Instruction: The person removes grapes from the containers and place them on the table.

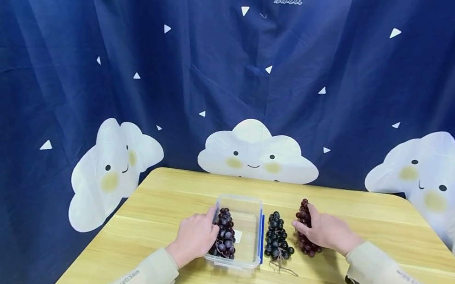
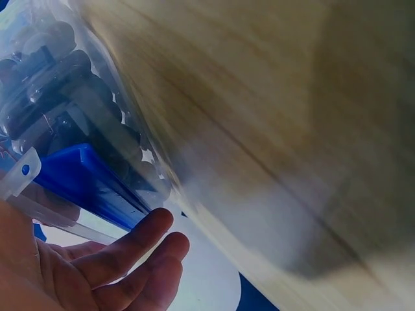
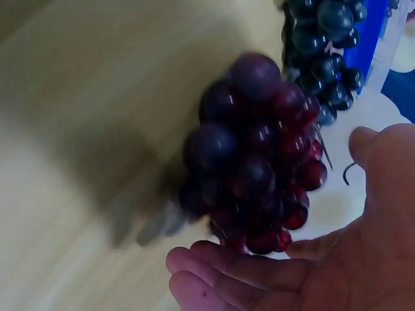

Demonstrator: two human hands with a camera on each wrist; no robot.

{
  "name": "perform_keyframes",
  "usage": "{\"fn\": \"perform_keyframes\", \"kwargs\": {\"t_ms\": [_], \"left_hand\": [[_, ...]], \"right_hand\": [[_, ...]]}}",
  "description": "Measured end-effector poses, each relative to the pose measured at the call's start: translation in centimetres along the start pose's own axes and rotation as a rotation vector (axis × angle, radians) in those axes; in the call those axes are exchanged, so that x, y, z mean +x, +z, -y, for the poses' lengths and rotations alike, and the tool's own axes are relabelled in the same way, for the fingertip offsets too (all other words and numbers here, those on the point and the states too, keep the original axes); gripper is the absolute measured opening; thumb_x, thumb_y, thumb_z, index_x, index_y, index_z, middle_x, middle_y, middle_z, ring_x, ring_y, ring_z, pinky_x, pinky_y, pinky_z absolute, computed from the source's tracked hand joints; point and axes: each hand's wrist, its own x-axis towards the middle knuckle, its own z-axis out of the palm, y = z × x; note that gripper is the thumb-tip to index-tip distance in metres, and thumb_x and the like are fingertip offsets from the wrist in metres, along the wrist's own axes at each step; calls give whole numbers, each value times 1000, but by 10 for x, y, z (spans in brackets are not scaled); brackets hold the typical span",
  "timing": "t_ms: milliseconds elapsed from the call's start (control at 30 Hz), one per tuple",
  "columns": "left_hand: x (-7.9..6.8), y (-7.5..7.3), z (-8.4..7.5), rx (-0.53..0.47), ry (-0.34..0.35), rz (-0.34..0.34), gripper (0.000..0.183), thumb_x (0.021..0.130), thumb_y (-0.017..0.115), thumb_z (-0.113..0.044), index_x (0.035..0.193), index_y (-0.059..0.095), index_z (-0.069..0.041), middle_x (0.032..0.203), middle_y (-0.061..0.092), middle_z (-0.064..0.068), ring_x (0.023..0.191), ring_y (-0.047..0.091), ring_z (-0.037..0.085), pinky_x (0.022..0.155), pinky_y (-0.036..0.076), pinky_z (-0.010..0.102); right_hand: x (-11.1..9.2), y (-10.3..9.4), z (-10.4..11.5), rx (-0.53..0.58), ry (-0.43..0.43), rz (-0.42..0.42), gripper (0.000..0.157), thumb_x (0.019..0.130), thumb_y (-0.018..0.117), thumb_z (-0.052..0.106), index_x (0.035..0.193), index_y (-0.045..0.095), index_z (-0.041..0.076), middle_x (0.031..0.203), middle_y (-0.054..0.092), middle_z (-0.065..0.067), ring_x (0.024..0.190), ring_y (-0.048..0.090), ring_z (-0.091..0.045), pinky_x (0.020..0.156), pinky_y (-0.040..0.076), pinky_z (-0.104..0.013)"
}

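Observation:
At the left wall of a clear plastic container (image 1: 249, 230), my left hand (image 1: 196, 235) grips the rim, thumb over the edge. The left wrist view has its fingers (image 2: 123, 259) outside, by a blue clip (image 2: 91, 184). A bunch of dark purple grapes (image 1: 225, 234) lies inside, along that wall. My right hand (image 1: 326, 231) reaches over a bunch of dark red grapes (image 1: 304, 216) on the table. Up close, its fingers are extended beside the red bunch (image 3: 256, 155), and the thumb (image 3: 364, 146) stands apart from it.
Between the container and the red bunch lies a bunch of black grapes (image 1: 277, 234), its brown stem pointing toward me. A blue clip flap (image 1: 261, 239) runs down the container's right side. The wooden table (image 1: 181, 188) ends at a dark blue curtain (image 1: 175, 85) with clouds.

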Motion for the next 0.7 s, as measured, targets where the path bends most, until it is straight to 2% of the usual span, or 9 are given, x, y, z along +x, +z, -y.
{"fn": "perform_keyframes", "kwargs": {"t_ms": [200, 333, 433, 533, 700], "left_hand": [[0, -1, 0, 2, 6, 4, 43, 97, 53, -29, 134, 53, -6, 61, 49, -5, 52, 46, 13, 42, 34, 30], [-1, -1, -1, 1, 0, 6, 42, 97, 53, -29, 133, 53, -6, 61, 49, -5, 52, 47, 14, 42, 34, 31], [0, -1, -1, 0, 0, 8, 41, 97, 53, -29, 131, 53, -6, 60, 49, -4, 52, 47, 14, 42, 33, 31], [0, -2, -2, 3, 5, 10, 41, 97, 53, -28, 131, 53, -6, 60, 49, -3, 51, 46, 14, 42, 34, 31], [-1, -3, -3, 0, 3, 21, 37, 97, 54, -28, 128, 54, -6, 60, 48, -3, 51, 45, 14, 42, 34, 31]], "right_hand": [[0, 6, 2, 51, 4, 13, 100, 90, 64, 59, 155, 20, -3, 90, 70, -19, 82, 69, -35, 75, 53, -54], [0, 9, 4, 86, 25, 47, 104, 91, 64, 58, 158, 12, -1, 78, 67, -11, 76, 67, -28, 80, 52, -54], [-1, 13, 4, 92, 30, 56, 109, 90, 64, 60, 159, 6, 0, 70, 62, -6, 70, 64, -23, 77, 52, -52], [0, 18, 4, 86, 24, 28, 109, 88, 68, 57, 158, 9, -1, 78, 66, -12, 71, 65, -25, 78, 53, -52], [2, 24, 2, 80, 32, -30, 97, 87, 72, 47, 147, 27, -14, 103, 66, -32, 87, 68, -39, 83, 53, -55]]}}
